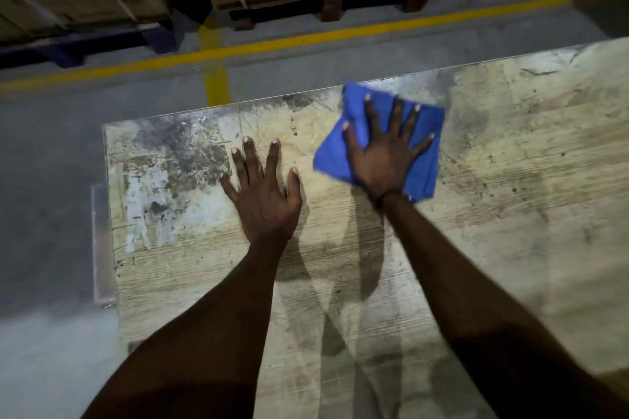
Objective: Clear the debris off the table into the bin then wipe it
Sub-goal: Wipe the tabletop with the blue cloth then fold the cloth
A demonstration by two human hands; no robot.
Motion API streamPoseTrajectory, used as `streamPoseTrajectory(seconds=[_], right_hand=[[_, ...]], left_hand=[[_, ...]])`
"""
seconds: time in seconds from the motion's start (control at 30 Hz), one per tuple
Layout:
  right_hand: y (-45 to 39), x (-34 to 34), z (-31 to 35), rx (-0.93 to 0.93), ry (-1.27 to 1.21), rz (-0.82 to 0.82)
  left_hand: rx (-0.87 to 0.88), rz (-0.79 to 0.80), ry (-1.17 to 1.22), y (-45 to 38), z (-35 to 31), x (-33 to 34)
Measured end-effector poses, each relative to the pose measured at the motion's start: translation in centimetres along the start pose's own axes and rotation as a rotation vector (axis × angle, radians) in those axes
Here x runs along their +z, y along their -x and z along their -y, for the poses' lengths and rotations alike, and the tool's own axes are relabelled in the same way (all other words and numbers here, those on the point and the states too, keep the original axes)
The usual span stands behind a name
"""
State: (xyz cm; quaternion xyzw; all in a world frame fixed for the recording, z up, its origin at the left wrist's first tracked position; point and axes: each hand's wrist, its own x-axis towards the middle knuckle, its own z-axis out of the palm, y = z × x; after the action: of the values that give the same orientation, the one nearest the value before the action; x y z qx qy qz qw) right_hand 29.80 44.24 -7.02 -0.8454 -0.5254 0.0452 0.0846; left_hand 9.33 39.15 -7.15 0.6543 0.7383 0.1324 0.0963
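The wiping step looks in hand — no loose debris shows. The right hand (386, 155) presses a blue cloth (422, 160) flat near the table's (510, 153) far edge, fingers spread. The left hand (263, 190) rests beside it, fingers splayed. Next move — probably sweeping the cloth across the stained patches.

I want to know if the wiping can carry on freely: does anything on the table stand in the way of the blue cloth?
To its left, the left hand lies flat on the table beside the blue cloth that the right hand presses. To the right, nothing visible, only stains.
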Motion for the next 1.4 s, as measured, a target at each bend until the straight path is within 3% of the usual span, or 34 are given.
streamPoseTrajectory(seconds=[0.1, 0.17, 0.37, 0.47, 0.6, 0.73, 0.9, 1.03, 1.17, 1.3, 1.4], right_hand=[[9.0, -0.8, -0.3, -0.162, -0.026, 0.064], [9.5, -0.7, -1.5, -0.203, -0.02, 0.089], [-6.0, -0.5, -2.3, 0.002, -0.03, 0.042], [-7.4, -0.2, -1.8, 0.015, -0.053, 0.046], [3.7, -0.5, -0.8, -0.051, -0.016, -0.003], [14.7, -1.6, -1.5, -0.176, -0.023, 0.088], [2.8, -0.2, -2.0, -0.019, 0.005, -0.036], [-5.7, 0.1, -2.1, 0.065, -0.014, 0.022], [3.1, -0.4, -1.1, -0.01, 0.007, -0.02], [16.2, -1.8, -1.8, -0.19, -0.013, 0.106], [12.6, -1.4, -2.9, -0.16, -0.019, 0.08]], left_hand=[[0.006, 0.004, -0.003, -0.1, 0.1, 0.0], [0.011, 0.005, -0.004, -0.1, 0.2, 0.1], [0.011, -0.013, 0.013, 0.1, 0.2, 0.2], [0.007, -0.017, 0.006, -0.1, 0.2, 0.2], [0.013, 0.006, -0.017, 0.1, 0.2, 0.1], [0.016, 0.023, -0.032, 0.0, 0.2, 0.0], [0.014, -0.002, -0.037, 0.1, 0.1, 0.0], [0.018, -0.002, -0.033, 0.0, 0.2, 0.1], [0.012, -0.003, -0.04, 0.1, 0.2, 0.2], [0.021, 0.001, -0.039, -0.1, 0.2, 0.2], [0.015, -0.005, -0.046, 0.0, 0.2, 0.5]])
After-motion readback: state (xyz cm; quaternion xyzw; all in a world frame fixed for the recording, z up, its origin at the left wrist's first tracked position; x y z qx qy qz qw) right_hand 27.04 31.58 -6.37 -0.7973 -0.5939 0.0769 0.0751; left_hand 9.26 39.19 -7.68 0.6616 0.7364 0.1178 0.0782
